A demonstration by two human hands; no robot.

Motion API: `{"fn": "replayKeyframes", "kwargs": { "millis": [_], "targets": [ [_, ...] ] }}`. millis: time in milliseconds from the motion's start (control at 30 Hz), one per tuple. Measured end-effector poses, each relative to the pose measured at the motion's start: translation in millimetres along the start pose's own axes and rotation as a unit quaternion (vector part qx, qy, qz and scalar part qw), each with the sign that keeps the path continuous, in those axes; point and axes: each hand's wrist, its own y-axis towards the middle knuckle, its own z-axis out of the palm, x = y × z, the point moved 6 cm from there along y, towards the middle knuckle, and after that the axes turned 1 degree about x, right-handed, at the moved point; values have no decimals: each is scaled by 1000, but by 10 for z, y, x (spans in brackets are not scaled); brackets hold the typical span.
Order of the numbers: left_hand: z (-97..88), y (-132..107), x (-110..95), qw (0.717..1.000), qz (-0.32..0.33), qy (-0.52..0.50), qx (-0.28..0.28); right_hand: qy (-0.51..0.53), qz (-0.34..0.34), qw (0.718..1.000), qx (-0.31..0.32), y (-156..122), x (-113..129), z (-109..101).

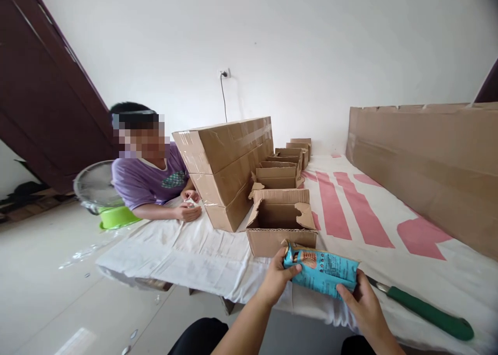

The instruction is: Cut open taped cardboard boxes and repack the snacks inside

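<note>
A blue snack packet with printed lettering and a picture of food spans my two hands, just above the table's front edge. My left hand grips its left end, thumb across the front. At the other end, my right hand is closed around the lower right corner. Directly beyond the packet stands an open cardboard box with its flaps up. Beside my right hand lies a knife with a green handle; part of its blade is hidden behind that hand.
More open boxes run in a row toward the wall. Left of them, long taped cartons are stacked, with a person leaning on the table behind. A large cardboard panel borders the right. White cloth with red patches covers the table.
</note>
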Motion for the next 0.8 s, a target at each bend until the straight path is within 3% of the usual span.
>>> {"fn": "replayKeyframes", "kwargs": {
  "millis": [267,433,800],
  "targets": [
    [-15,19,-21,999,13,23,-19,-3,-7,1000,2,-16,0,27],
    [-50,4,-88,996,38,59,-62,-23,-13,1000,14,-29,32,62],
    [27,-69,-245,980,88,178,-31,-54,-26,998,15,-36,-10,41]
  ]
}}
